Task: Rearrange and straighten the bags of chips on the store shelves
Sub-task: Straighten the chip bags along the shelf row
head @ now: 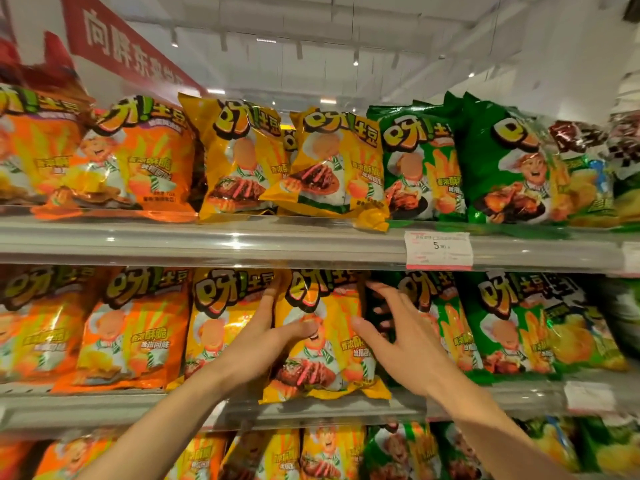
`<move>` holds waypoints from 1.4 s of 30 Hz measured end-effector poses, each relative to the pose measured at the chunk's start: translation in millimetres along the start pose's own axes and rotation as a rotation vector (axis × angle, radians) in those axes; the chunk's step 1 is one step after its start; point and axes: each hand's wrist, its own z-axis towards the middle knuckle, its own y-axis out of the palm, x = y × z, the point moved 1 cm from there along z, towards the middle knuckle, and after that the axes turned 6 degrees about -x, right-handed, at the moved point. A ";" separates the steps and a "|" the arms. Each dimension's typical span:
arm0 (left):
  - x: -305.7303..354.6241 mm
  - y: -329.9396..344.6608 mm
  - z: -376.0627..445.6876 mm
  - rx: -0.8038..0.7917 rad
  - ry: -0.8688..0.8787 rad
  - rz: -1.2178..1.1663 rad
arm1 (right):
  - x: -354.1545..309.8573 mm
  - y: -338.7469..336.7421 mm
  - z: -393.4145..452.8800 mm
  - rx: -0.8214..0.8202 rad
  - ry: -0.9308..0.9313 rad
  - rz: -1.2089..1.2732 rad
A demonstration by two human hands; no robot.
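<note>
A yellow chip bag stands on the middle shelf, leaning slightly forward over the shelf edge. My left hand grips its left edge, fingers behind it and thumb across its front. My right hand is spread at the bag's right edge, fingers reaching into the gap beside a green bag; whether it grips is unclear. On the upper shelf a yellow bag sits tilted, overlapping its yellow neighbour.
Orange bags fill the left of each shelf and green bags the right. A price tag hangs on the upper shelf rail. More bags sit on the lowest shelf. A red banner hangs overhead at the left.
</note>
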 end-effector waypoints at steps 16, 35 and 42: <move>-9.3 6.0 -0.1 -0.029 0.158 0.088 | -9.3 7.7 -2.6 -0.307 0.031 0.304; -6.5 -19.8 -13.0 0.284 0.304 0.467 | 7.6 -0.7 5.9 -0.148 0.147 0.314; -35.4 -51.1 -7.3 0.516 0.212 1.115 | -11.0 26.6 31.4 -0.128 0.166 -0.020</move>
